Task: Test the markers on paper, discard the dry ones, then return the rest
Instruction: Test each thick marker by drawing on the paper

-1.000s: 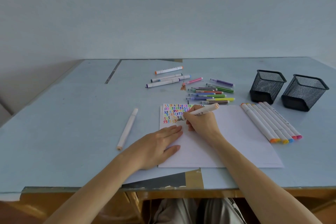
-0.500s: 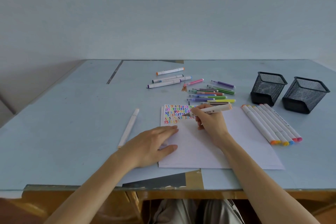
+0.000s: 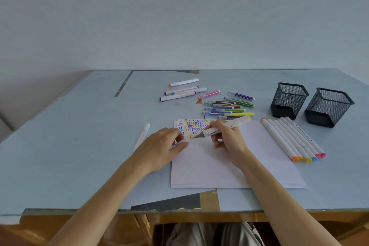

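Fingers of the right hand (image 3: 229, 140) curl round a fat white marker (image 3: 223, 129), a grasping grip near its uncapped end. The marker slants over the sheet of paper (image 3: 259, 166), its grey tip pointing down toward the lower edge of the coloured scribbles (image 3: 193, 127); whether the tip touches the paper cannot be told. Its far end carries a pale orange cap and points away toward the thin pens.

The left hand (image 3: 161, 150) sits at the paper's left edge, fingers curled and pinching a small white cap (image 3: 182, 139) just beside the marker's tip.

The paper lies on the blue bench (image 3: 79, 146), near its front edge. The scribbles fill the paper's far left corner in rows of many colours; the rest of the sheet is blank.

Right of the paper, touching side by side, lies a row of white markers (image 3: 289, 140) with orange, yellow, blue and pink caps toward the person. Beyond that row stand two black mesh cups (image 3: 289, 100), upright and close together. Beyond the paper's far edge lies a loose cluster of thin coloured pens (image 3: 229, 106), and further back three more white markers (image 3: 183, 90). Left of the paper, partly hidden by the left hand, lies a single white marker (image 3: 143, 134).
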